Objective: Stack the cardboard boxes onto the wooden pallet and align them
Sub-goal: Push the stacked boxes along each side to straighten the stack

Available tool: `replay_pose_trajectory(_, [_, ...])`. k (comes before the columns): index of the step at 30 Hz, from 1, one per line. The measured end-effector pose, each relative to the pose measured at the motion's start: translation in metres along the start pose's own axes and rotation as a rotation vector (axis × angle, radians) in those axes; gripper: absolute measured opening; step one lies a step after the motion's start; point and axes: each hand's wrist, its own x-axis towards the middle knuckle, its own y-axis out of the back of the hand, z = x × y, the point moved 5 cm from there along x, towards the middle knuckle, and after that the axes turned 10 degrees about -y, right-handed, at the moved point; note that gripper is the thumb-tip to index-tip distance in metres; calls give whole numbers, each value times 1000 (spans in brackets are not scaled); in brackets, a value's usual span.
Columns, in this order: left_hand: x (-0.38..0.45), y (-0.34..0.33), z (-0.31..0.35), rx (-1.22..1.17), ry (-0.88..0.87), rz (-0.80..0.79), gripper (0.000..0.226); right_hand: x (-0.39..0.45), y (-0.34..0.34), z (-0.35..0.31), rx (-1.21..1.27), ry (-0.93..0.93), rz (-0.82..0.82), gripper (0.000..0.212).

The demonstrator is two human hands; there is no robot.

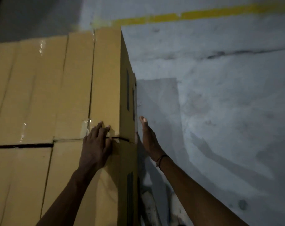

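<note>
Several tan cardboard boxes fill the left half of the view as a tall stack, seen from above. The far right-hand box (106, 75) meets a nearer box (89, 185) at a dark seam. My left hand (96, 144) lies flat across that seam on the box tops, fingers straight. My right hand (149, 139) is held flat and upright against the stack's right side face, fingers straight, palm toward the cardboard. The wooden pallet is hidden under the stack.
Grey concrete floor (220, 111) spreads to the right of the stack, crossed by a yellow painted line (187, 15) at the back. My light shoes (148, 207) show at the bottom, close to the stack's right side.
</note>
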Motion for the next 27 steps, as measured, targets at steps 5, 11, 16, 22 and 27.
replay_pose_trajectory(5, [-10,63,26,-22,112,-44,81,-76,38,-87,-11,86,11,69])
replay_pose_trajectory(11, [-36,173,95,-123,177,139,56,-179,78,-164,-36,142,-3,61])
replay_pose_trajectory(16, [-62,260,155,-174,132,250,62,-261,98,-217,-49,200,-24,66])
replay_pose_trajectory(22, [-77,336,186,-221,137,344,51,-304,99,-292,-69,278,-37,58])
replay_pose_trajectory(27, [-66,362,171,-268,204,426,36,-288,93,-344,-96,288,-20,58])
